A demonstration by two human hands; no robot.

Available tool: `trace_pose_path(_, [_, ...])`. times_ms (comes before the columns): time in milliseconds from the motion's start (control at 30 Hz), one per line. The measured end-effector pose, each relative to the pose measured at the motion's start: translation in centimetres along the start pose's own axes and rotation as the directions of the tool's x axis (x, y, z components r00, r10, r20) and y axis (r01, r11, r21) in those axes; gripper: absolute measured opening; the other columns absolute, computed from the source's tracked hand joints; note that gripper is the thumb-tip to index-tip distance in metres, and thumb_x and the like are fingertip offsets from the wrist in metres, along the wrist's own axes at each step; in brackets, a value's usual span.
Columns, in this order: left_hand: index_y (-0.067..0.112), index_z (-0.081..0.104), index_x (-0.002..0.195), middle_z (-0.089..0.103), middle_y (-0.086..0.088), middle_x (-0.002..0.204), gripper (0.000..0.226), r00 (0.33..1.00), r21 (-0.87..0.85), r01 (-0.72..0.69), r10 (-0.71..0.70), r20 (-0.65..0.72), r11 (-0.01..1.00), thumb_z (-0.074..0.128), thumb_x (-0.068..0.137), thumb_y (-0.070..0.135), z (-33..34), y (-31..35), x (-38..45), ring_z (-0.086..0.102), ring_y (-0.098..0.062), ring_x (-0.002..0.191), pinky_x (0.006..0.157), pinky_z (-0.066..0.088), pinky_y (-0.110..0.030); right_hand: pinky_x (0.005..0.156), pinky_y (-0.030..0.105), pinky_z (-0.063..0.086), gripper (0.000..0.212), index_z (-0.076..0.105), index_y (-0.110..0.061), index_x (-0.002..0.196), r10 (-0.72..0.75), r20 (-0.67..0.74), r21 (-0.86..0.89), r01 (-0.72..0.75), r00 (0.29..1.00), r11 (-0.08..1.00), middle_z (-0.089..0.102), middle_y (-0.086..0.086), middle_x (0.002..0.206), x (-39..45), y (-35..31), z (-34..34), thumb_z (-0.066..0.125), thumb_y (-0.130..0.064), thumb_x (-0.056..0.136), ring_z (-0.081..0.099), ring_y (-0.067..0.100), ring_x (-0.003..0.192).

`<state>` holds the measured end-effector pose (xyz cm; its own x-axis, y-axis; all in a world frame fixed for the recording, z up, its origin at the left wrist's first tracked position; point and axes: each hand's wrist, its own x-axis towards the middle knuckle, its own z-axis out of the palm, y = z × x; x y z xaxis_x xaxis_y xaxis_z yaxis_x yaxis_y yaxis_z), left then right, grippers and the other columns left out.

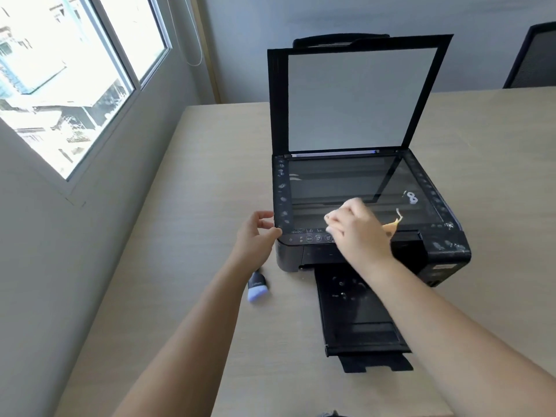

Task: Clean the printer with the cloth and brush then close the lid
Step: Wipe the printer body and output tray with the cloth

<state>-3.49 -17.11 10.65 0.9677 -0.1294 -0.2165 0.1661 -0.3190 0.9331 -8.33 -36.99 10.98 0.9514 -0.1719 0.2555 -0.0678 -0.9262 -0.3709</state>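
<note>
Gripping a small yellow-orange cloth [391,226], the right hand [358,233] is bunching it up in curled fingers over the front of the scanner glass [346,188]. That grip is pinching the cloth, and only a crumpled corner is poking out past the hand. Left hand [255,236] is resting on the front left corner of the printer [445,254], with its fingers bent loosely around the edge, seeming to be keeping the machine from sliding.

Some things could be going wrong from here. White dusty spots are sitting all along the black frame around the glass, and pushing the cloth across them could be smearing them onto the glass. The lid [361,97] is standing almost straight up behind the hands, so a bump from an arm might be knocking it down on the fingers. The brush [255,288] is lying on the desk [186,206] just beside the left wrist, and the arm could be nudging it away.

The printer is black, boxy plastic with rounded corners. The glass is flat, smooth and shiny, and it is showing reflections. The lid is a thin flat rectangle with a pale grey pad inside. The paper tray [361,323] is sticking out in front, flat and dusty. The brush is short, with a dark handle and soft bluish bristles. The desk is pale wood grain.
</note>
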Motion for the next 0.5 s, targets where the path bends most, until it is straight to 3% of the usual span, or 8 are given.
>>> trace_pose_path(100, [0.025, 0.056, 0.116, 0.06, 0.002, 0.104, 0.03, 1.0, 0.013, -0.011, 0.011, 0.003, 1.0, 0.06, 0.087, 0.015, 0.4, -0.2, 0.1, 0.048, -0.006, 0.063, 0.057, 0.037, -0.022, 0.068, 0.044, 0.052, 0.018, 0.071, -0.011, 0.095, -0.145, -0.088, 0.016, 0.147, 0.985, 0.989, 0.062, 0.007, 0.095, -1.9, -0.2, 2.5, 0.072, -0.004, 0.078, 0.056, 0.031, 0.079])
trace_pose_path(200, [0.023, 0.054, 0.122, 0.056, 0.003, 0.107, 0.033, 1.0, 0.03, -0.012, 0.012, -0.019, 0.999, 0.058, 0.09, 0.016, 0.4, -0.3, 0.3, 0.047, -0.008, 0.065, 0.051, 0.039, -0.022, 0.068, 0.042, 0.051, 0.026, 0.072, -0.012, 0.1, -0.262, -0.148, -0.026, 0.261, 0.954, 0.965, 0.064, 0.008, 0.095, -2.9, 1.3, 2.8, 0.072, 0.002, 0.078, 0.054, 0.03, 0.075])
trace_pose_path(333, [0.02, 0.05, 0.129, 0.056, 0.001, 0.115, 0.038, 0.998, 0.039, -0.006, 0.008, -0.065, 0.999, 0.055, 0.092, 0.014, 0.2, -0.2, 0.5, 0.049, -0.008, 0.074, 0.053, 0.04, -0.006, 0.066, 0.044, 0.05, 0.021, 0.074, -0.017, 0.093, -0.171, -0.2, -0.029, 0.168, 0.965, 0.985, 0.065, 0.004, 0.091, -2.0, 3.7, 2.2, 0.073, -0.003, 0.078, 0.051, 0.032, 0.071])
trace_pose_path(400, [0.021, 0.048, 0.133, 0.057, 0.002, 0.12, 0.041, 0.998, 0.054, -0.002, 0.005, -0.062, 0.999, 0.053, 0.092, 0.014, 0.3, -0.2, 0.7, 0.053, -0.01, 0.083, 0.059, 0.039, -0.01, 0.068, 0.047, 0.05, 0.021, 0.072, -0.025, 0.093, -0.163, -0.136, -0.009, 0.163, 0.977, 0.987, 0.064, -0.001, 0.095, -1.3, 2.6, 3.1, 0.068, -0.008, 0.082, 0.051, 0.03, 0.078])
trace_pose_path(500, [0.019, 0.049, 0.135, 0.058, 0.003, 0.121, 0.042, 0.999, 0.057, -0.005, 0.008, -0.051, 0.998, 0.046, 0.094, 0.008, 0.7, -0.2, 1.0, 0.054, -0.006, 0.082, 0.065, 0.041, -0.014, 0.07, 0.049, 0.05, 0.024, 0.07, -0.029, 0.099, -0.256, 0.032, 0.048, 0.255, 0.966, 0.966, 0.062, -0.002, 0.099, -0.4, -1.2, 4.1, 0.062, -0.01, 0.086, 0.051, 0.028, 0.084])
